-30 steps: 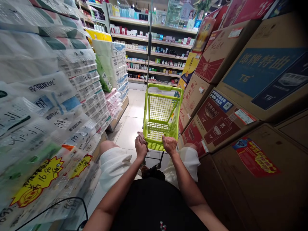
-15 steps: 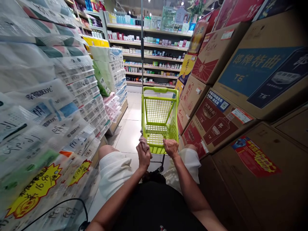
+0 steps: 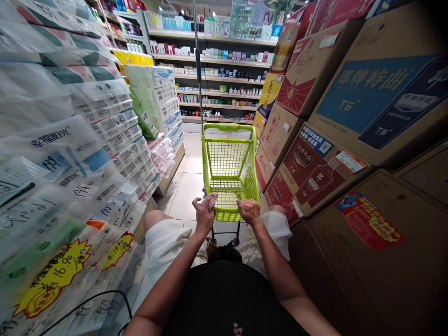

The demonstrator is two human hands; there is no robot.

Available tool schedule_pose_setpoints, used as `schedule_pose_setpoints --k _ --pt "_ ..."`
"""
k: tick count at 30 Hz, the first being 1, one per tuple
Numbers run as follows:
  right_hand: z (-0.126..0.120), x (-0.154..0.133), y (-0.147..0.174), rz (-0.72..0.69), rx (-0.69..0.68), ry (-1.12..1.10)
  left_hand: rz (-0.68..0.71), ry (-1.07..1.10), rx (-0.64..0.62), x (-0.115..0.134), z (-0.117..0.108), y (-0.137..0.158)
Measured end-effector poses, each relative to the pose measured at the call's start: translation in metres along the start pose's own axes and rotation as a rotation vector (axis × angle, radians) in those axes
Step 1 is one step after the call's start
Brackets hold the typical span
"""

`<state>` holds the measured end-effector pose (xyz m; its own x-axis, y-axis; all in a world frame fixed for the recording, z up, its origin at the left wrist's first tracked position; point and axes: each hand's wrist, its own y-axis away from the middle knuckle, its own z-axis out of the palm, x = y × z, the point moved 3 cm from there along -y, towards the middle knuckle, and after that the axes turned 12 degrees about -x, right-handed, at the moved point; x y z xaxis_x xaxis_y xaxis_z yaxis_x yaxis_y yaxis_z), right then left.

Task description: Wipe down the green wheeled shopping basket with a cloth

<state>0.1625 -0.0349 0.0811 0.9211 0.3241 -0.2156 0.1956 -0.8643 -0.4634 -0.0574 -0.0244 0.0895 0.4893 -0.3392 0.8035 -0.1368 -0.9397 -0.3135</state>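
Note:
A lime-green shopping cart (image 3: 229, 131) with a lattice basket stands between my knees, its near end toward me. At the basket's near right corner, my right hand (image 3: 249, 211) is closed, fingers curled around the rim. By the near left corner is my left hand (image 3: 204, 214), its fingers curled in on a small, crumpled greyish-pink cloth (image 3: 211, 200) that shows only in part. The thumb and forefinger of that hand stick up. A thin grey pole (image 3: 198, 65) rises along the cart's left side.
Wrapped tissue packs (image 3: 105, 121) with handwritten prices are stacked along the left. Cartons (image 3: 371, 98) form a high wall close on the right. A tiled aisle (image 3: 187, 186) leads to shelves (image 3: 213, 60) of small boxes and bottles. A black cable (image 3: 105, 292) loops at lower left.
My left hand has shifted slightly left and up, thumb and forefinger now raised, and less cloth shows. The cart and pole sit a little further left in view. My right hand stays at its corner.

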Motion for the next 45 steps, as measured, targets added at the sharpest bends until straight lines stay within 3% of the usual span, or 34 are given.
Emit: schedule_pose_setpoints --k 5,8,12,19,25,30,32,34,38,40,42,45 --pt "-0.010 0.015 0.004 0.004 -0.024 0.023 -0.133 0.120 0.033 -0.004 -0.013 -0.044" --pt "-0.013 0.018 0.006 0.001 0.023 0.053 -0.013 0.118 -0.095 0.004 -0.002 -0.024" --pt "-0.006 0.001 0.013 0.044 0.095 0.070 0.195 0.004 -0.239 0.018 0.014 0.009" --pt "0.003 -0.020 0.016 0.074 0.089 0.001 0.063 0.006 -0.183 0.021 0.009 -0.056" --pt "-0.004 -0.019 0.018 0.042 0.136 -0.012 0.146 -0.028 -0.336 0.014 0.022 -0.038" --pt "-0.003 -0.025 0.015 0.002 0.104 -0.012 -0.055 -0.066 -0.171 0.017 0.001 -0.101" --pt "-0.002 -0.027 0.014 -0.011 0.129 0.000 -0.080 -0.079 -0.137 0.021 -0.006 -0.113" --pt "-0.003 -0.027 0.014 -0.032 0.180 0.000 -0.044 -0.097 -0.186 0.026 -0.004 -0.100" --pt "-0.005 -0.025 0.019 -0.049 0.214 -0.035 0.016 -0.201 -0.383 0.033 0.016 -0.042" --pt "-0.006 -0.023 0.022 -0.036 0.194 -0.048 -0.011 -0.264 -0.434 0.036 0.020 -0.037" --pt "-0.007 -0.024 0.024 -0.031 0.183 -0.056 -0.089 -0.276 -0.390 0.036 0.015 -0.059" --pt "-0.008 -0.026 0.023 -0.047 0.197 -0.062 -0.169 -0.146 -0.148 0.029 -0.002 -0.109"
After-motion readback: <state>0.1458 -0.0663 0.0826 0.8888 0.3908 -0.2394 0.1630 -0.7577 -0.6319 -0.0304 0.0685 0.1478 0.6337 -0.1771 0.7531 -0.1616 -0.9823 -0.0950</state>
